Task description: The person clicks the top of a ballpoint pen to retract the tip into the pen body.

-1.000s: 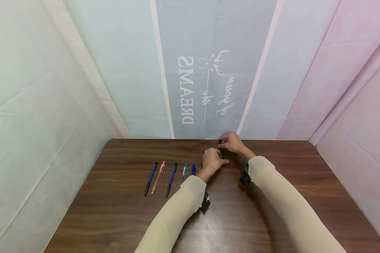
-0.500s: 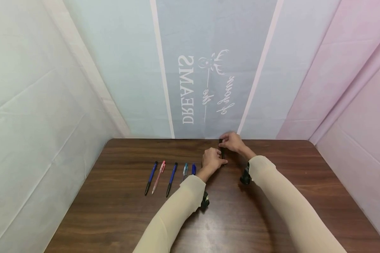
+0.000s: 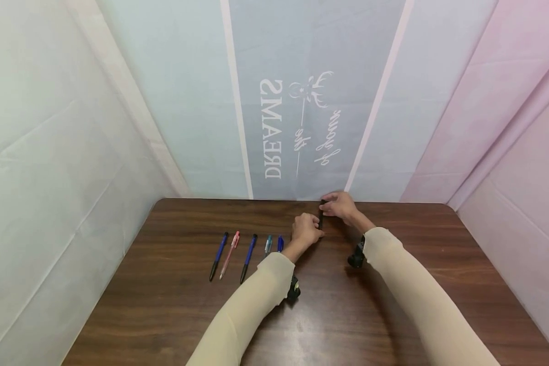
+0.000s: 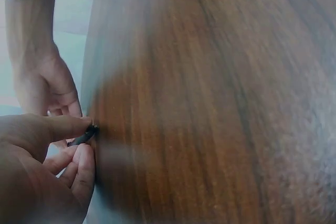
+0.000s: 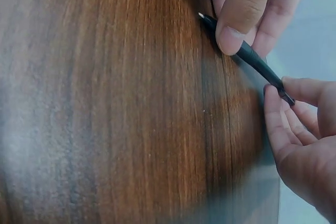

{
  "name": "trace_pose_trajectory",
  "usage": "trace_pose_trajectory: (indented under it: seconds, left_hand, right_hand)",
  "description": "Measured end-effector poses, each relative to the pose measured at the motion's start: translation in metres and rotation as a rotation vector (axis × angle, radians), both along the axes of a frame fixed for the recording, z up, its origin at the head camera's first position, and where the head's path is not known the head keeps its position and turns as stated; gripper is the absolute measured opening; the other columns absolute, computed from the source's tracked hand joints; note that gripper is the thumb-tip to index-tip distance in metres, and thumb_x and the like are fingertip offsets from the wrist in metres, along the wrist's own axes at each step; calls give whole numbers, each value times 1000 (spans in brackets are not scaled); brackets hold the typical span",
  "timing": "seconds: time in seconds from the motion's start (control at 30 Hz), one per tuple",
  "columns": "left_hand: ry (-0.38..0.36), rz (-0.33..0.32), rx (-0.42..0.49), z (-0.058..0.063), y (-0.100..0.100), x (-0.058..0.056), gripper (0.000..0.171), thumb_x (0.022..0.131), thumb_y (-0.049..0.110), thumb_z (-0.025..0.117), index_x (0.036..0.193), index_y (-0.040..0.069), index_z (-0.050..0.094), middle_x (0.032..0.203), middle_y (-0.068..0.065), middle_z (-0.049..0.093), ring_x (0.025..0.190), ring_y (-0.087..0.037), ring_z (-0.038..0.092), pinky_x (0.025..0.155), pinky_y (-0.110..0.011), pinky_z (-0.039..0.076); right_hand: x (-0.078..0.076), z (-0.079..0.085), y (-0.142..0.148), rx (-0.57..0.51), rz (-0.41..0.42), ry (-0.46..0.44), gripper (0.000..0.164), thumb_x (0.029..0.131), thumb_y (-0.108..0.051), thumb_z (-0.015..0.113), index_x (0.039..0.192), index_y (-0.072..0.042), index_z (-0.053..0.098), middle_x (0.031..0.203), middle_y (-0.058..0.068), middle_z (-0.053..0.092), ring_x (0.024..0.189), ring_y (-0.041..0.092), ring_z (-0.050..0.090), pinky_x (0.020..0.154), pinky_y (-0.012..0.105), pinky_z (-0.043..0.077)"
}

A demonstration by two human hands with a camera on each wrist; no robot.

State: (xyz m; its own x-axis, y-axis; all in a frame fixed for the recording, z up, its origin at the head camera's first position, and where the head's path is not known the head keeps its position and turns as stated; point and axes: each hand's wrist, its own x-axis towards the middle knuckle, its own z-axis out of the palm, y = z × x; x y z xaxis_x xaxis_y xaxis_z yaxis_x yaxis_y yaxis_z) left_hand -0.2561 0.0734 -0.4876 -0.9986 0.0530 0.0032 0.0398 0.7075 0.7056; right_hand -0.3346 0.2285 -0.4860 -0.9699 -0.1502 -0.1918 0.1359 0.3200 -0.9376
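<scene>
Near the back edge of the table, both hands hold one black pen [image 5: 260,66]. In the right wrist view its pale writing tip points up and left. My left hand [image 3: 305,230] pinches the pen near that tip, thumb on one side and fingers on the other. Thumb and fingertips of my right hand [image 3: 340,206] pinch the opposite end, by the back edge. In the left wrist view only a short dark piece of the pen shows between the left thumb and fingers.
To the left, a row of pens lies on the brown wooden table [image 3: 164,305]: a blue pen [image 3: 218,256], a pink pen [image 3: 230,255], another blue pen [image 3: 249,258], a teal pen [image 3: 268,245] and a blue-capped pen [image 3: 280,244], partly behind the left arm. Curtains [image 3: 201,127] hang behind.
The near end of the black pen has swung slightly left with my left thumb, so it lies straighter, front to back. Both hands keep hold of it. The row of pens lies as before.
</scene>
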Motion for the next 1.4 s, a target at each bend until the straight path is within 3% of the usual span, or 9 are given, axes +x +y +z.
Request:
trace_pose_trajectory:
  seconds: [0.17,0.37,0.63,0.77,1.0,1.17,1.4]
  left_hand:
    - [-26,9,21,1,-2,-1,29,81,15,95,105,8,82,88,2,78,87,-16,73,87,-34,60]
    - [-43,15,73,0,-4,0,25,80,11,94,100,5,80,85,1,78,81,-13,72,88,-35,61]
    - [-95,21,185,0,-8,2,24,81,6,93,101,4,80,87,-1,80,82,-11,75,80,-27,61]
    - [-149,47,317,2,-11,6,25,81,1,90,104,1,80,91,-5,81,84,-13,77,74,-25,62]
    - [-309,54,733,5,-17,13,26,90,-10,77,115,-11,73,98,-17,77,90,-28,79,78,-36,66]
    - [-372,49,813,5,-17,13,26,94,-5,76,119,-9,71,96,-16,79,92,-27,80,80,-35,66]
    - [-429,46,932,3,-18,14,23,94,-9,74,116,-13,70,96,-20,79,93,-28,80,81,-35,65]
  right_hand:
    - [2,1,-1,-73,-59,-38,43,97,5,71,138,12,60,114,21,70,81,12,75,86,34,64]
    - [2,-1,-2,-138,-72,-43,43,97,7,71,139,10,61,98,10,74,78,13,76,81,35,65]
    - [5,1,-3,-189,-73,-40,43,97,7,69,139,12,60,97,10,75,79,14,76,83,37,65]
    - [6,3,-5,-215,-53,-41,44,98,6,69,140,12,59,97,12,78,83,16,77,86,38,64]
    - [8,9,-8,-185,3,-47,44,101,0,68,143,7,59,123,30,72,91,21,78,92,44,63]
    - [9,10,-7,-174,36,-59,44,103,-2,65,146,5,57,128,32,69,92,18,77,88,39,64]
    - [11,11,-6,-242,100,-84,48,103,3,60,150,8,51,133,37,64,90,16,77,81,31,64]
